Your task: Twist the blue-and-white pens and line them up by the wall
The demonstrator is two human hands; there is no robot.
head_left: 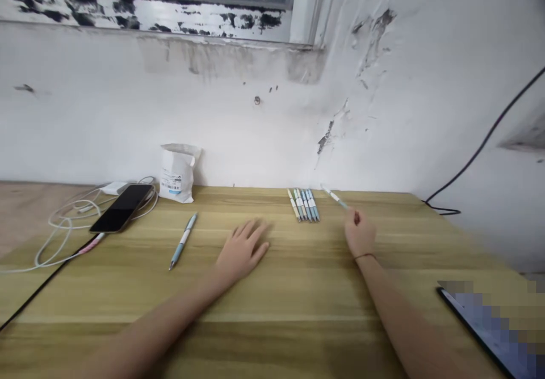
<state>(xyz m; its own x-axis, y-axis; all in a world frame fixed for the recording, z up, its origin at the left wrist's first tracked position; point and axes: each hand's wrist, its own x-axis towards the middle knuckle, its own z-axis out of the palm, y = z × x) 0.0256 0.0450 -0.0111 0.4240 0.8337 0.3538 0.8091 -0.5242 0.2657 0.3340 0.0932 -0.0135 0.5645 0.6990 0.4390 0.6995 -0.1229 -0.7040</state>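
- Our right hand [360, 233] has its fingers closed on one end of a slim pen [335, 198], pinching it firmly; it holds nothing else.
- The pen's long axis runs up and to the left from our fingers, with its far end aimed at the white plaster wall [238, 134]. It is pale and smooth, with a light-blue band, and seems to be held just above the far edge of the tabletop.
- Our left hand [242, 251] lies open on the wood-grain tabletop [272, 305], palm down and fingers spread, gripping nothing.
- Just left of the held pen's far end, a row of pens [303, 204] lies side by side, touching, their long axes pointing toward the wall.
- Left of our left hand, a loose blue-and-white pen [183, 241] lies tilted, its metal tip pointing toward us and to the left.
- Farther left, a black smartphone [121, 208] rests on looped white cable [59, 237], near a creased white paper bag [176, 173] standing against the wall.
- A tablet [481, 333] sits at the lower right corner, too pixelated to make out.
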